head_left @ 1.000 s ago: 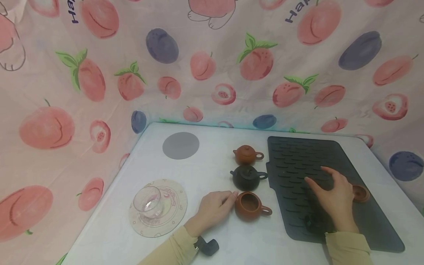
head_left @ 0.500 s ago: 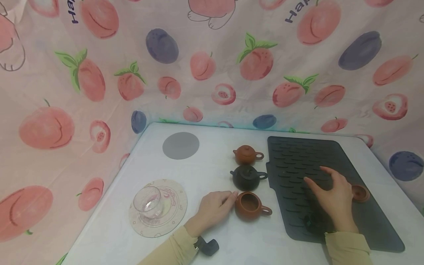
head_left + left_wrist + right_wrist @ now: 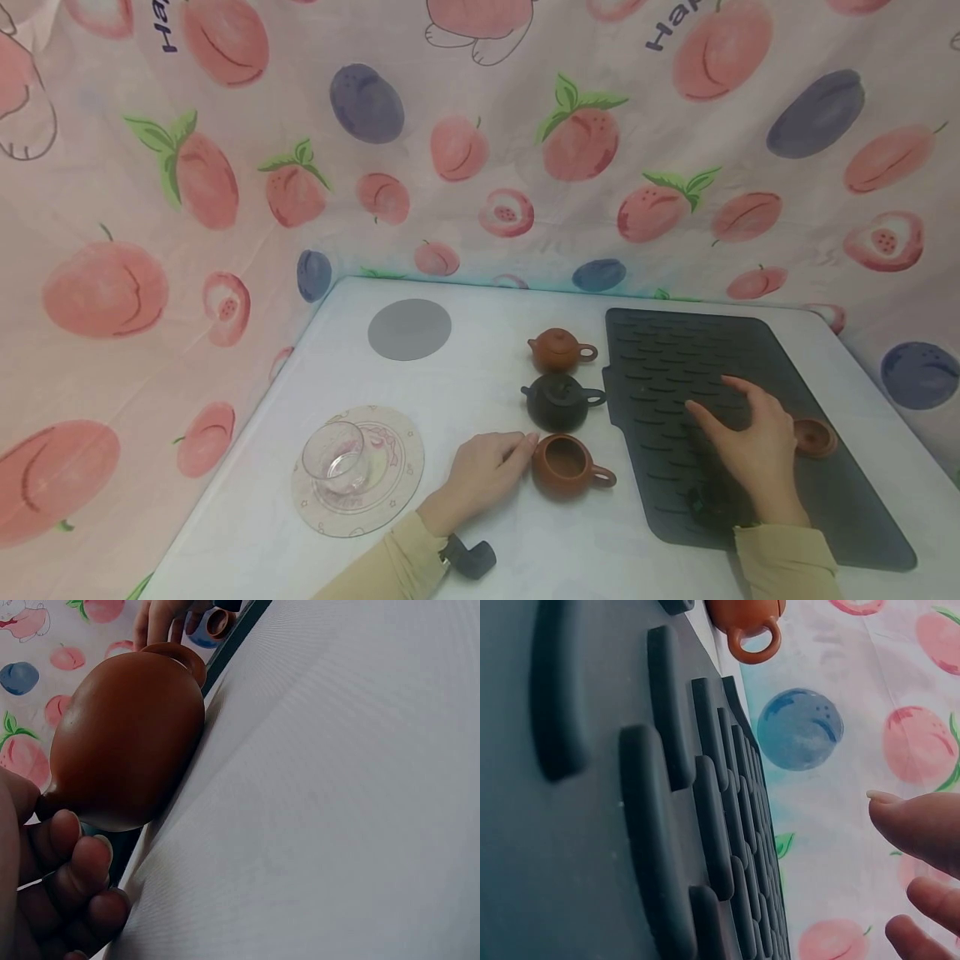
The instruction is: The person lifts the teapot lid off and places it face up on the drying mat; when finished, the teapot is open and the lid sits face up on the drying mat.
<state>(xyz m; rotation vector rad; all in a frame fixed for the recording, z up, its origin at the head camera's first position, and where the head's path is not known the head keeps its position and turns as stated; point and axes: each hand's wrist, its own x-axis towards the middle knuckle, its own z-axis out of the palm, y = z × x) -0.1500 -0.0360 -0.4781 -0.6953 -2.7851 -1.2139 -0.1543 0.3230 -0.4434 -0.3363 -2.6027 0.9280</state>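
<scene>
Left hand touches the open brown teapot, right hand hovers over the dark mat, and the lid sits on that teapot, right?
No. The open brown teapot has no lid; the head view shows its lid lying on the dark mat beside the right hand. The left hand does touch it.

Left hand loosely curled — right hand fingers spread, relaxed.

A home-style tea corner is showing here, probably a staged one. A peach-printed cloth is hanging behind both hands as a backdrop around a white table. Small clay teapots are sitting between the hands, a ribbed draining mat is lying under the right hand, and a glass cup is standing left of the left hand.
</scene>
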